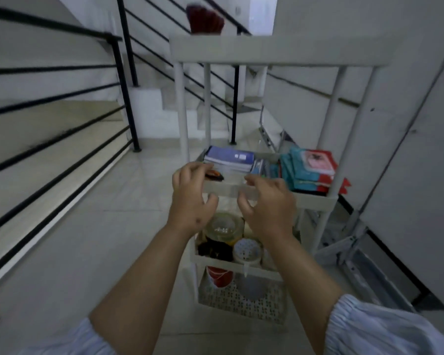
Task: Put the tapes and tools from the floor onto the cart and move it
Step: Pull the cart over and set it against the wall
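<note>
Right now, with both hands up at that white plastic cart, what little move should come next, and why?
Probably closing both hands on the front rim of the middle shelf of the white plastic cart. The left hand and right hand sit curled at that rim, not clearly gripping yet. The rolls of tape already lie on the lower shelf, so a firm grip seems needed before pushing.

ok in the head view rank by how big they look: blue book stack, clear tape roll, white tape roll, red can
1. Blue book stack, widest.
2. Clear tape roll.
3. White tape roll and red can: look alike, both partly hidden, so unranked.
The shelves sit at different distances from the camera, so this shows apparent size only.
</note>
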### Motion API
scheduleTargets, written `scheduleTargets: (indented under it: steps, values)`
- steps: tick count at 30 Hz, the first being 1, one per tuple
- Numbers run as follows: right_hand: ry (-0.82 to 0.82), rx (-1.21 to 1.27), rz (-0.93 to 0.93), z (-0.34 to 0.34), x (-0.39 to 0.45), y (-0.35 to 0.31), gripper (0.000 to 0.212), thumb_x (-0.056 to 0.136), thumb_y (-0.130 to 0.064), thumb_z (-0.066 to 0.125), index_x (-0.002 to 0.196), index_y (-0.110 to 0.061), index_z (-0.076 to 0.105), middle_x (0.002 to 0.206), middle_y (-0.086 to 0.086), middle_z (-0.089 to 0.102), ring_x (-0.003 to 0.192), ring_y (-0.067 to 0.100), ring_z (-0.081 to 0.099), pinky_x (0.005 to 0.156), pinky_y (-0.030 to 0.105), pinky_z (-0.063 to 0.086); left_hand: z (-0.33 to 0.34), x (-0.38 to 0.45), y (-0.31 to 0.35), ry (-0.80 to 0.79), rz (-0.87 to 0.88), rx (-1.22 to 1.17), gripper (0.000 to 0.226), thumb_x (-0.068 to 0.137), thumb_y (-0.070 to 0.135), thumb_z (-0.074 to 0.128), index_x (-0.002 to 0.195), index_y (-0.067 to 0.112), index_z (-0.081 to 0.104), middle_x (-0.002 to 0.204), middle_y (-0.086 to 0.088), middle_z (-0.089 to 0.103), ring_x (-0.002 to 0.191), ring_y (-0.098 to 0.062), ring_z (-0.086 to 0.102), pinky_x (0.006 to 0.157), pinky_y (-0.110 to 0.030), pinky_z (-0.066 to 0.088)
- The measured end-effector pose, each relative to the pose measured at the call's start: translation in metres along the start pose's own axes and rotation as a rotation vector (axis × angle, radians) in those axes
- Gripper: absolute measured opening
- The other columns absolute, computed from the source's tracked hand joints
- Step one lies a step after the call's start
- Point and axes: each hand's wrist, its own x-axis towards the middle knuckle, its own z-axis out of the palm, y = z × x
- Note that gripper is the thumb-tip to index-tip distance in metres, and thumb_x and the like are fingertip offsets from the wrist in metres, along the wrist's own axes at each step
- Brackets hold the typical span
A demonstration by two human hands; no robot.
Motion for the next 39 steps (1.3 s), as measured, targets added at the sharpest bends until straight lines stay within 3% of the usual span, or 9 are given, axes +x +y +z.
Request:
scheduleTargets:
  steps: [5,10,14,22,27,29,32,37,39]
  values:
    - [0.207,-0.117,-0.002,-0.052,0.070,-0.016,0.034,0.071,-0.035,0.052,0.099,-0.020,0.064,0.108,0.001,0.067,0.100,0.025,0.044,0.076,0.041,0.042,-0.042,0.042,0.042,0.072,0.055,0.026,0.054,0.079,0.006,0.058,0.130,0.013,0.044,0.135,-0.013,0.036,0.128,-0.029,0.028,0.101,-0.027,0.026]
    - [0.369,-0.207,0.008,-0.086,0.146,-0.037,0.035,0.067,-0.034,0.059,0.101,-0.025,0.061,0.114,0.001,0.062,0.105,0.022,0.034,0.085,0.048,0.037,-0.090,0.099,0.071,0.126,0.120,0.086,0.059,0.078,0.010,0.060,0.133,0.013,0.039,0.138,-0.015,0.031,0.130,-0.031,0.025,0.106,-0.034,0.024]
    - [0.262,-0.255,0.052,-0.098,0.190,-0.049,0.033,0.071,-0.036,0.057,0.101,-0.024,0.062,0.116,0.003,0.061,0.113,0.029,0.040,0.097,0.061,0.027,-0.122,0.147,0.078,0.146,0.069,0.064,0.060,0.082,0.018,0.059,0.136,0.013,0.034,0.138,-0.015,0.028,0.130,-0.031,0.025,0.105,-0.038,0.028]
    - [-0.220,-0.446,0.494,-0.112,0.257,-0.043,0.047,0.088,-0.049,0.032,0.116,-0.018,0.054,0.130,0.012,0.049,0.126,0.038,0.029,0.102,0.073,-0.002,-0.141,0.205,0.061,-0.061,-0.150,-0.030,0.058,0.093,0.033,0.043,0.141,0.006,0.023,0.148,-0.017,0.023,0.136,-0.030,0.026,0.110,-0.037,0.023]
    - [-0.364,-0.515,0.532,-0.107,0.264,-0.032,0.045,0.087,-0.044,0.039,0.122,-0.016,0.049,0.135,0.014,0.043,0.129,0.041,0.026,0.103,0.074,0.007,-0.128,0.211,0.057,-0.141,-0.202,-0.118,0.045,0.096,0.027,0.035,0.136,0.007,0.030,0.146,-0.018,0.031,0.132,-0.029,0.033,0.104,-0.034,0.029]
    - [-0.392,-0.482,0.528,-0.107,0.267,-0.026,0.046,0.086,-0.046,0.041,0.121,-0.017,0.049,0.137,0.014,0.041,0.129,0.040,0.026,0.102,0.072,0.013,-0.124,0.215,0.057,-0.149,-0.211,-0.177,0.026,0.097,0.019,0.034,0.122,0.017,0.042,0.131,-0.013,0.046,0.123,-0.028,0.042,0.086,-0.027,0.033]
    - [-0.464,-0.461,0.548,-0.105,0.272,-0.018,0.050,0.085,-0.051,0.041,0.120,-0.017,0.053,0.139,0.015,0.038,0.130,0.038,0.026,0.102,0.071,0.012,-0.113,0.222,0.052,-0.103,-0.158,-0.185,0.033,0.095,0.012,0.033,0.122,0.014,0.052,0.113,-0.006,0.057,0.104,-0.022,0.051,0.071,-0.024,0.036]
    - [-0.549,-0.375,0.507,-0.113,0.274,-0.014,0.047,0.085,-0.052,0.042,0.118,-0.020,0.053,0.140,0.011,0.036,0.132,0.038,0.023,0.104,0.069,0.015,-0.107,0.220,0.056,0.024,-0.274,-0.227,0.040,0.094,0.009,0.034,0.133,0.010,0.046,0.133,-0.009,0.052,0.121,-0.018,0.046,0.096,-0.027,0.035]
    - [-0.523,-0.307,0.503,-0.120,0.278,-0.009,0.048,0.083,-0.053,0.045,0.117,-0.021,0.053,0.138,0.008,0.038,0.130,0.038,0.025,0.103,0.064,0.024,-0.107,0.217,0.059,0.036,-0.305,-0.252,0.041,0.094,0.007,0.034,0.133,0.008,0.045,0.129,-0.007,0.053,0.120,-0.016,0.046,0.095,-0.024,0.033]
